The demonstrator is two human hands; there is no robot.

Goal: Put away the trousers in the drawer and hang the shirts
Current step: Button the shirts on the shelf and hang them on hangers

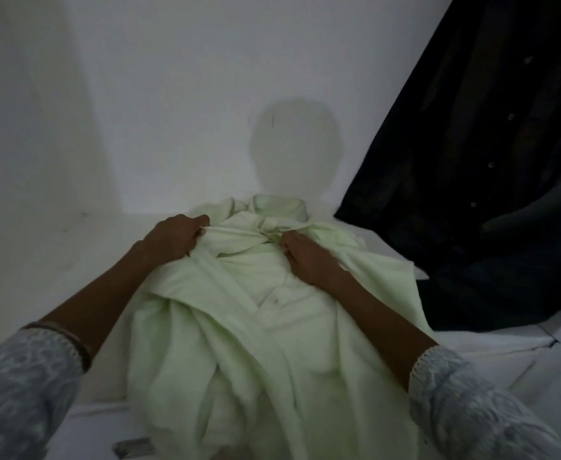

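At the centre of the head view, a pale green shirt [272, 327] is laid out on a white bed [73, 260], with its collar [279, 202] at the far end, close to the white wall [172, 94]. The shirt is crumpled, and its lower part is spread toward the near edge of the view. The left hand [172, 239] is placed on the shirt's left shoulder area; its grip is closed, with a fold of the fabric bunched between the fingers [199, 224] and the thumb. The right hand [305, 260] is placed on the shirt just below the collar, at the front opening; its fingertips are pressed together on a small gather of cloth. Both forearms are bare, and patterned grey-blue sleeves [23, 393] are seen at the lower corners. A thin bangle [73, 336] is worn on the left wrist. A dark garment [471, 161] with small pale buttons is seen to the right of the shirt, reaching from the upper right corner down onto the bed; whether it is touched by the shirt's right edge cannot be told. A rounded shadow [295, 144] is cast on the wall above the collar. A small dark object [133, 448] lies on the bed at the lower edge, too blurred to be identified.
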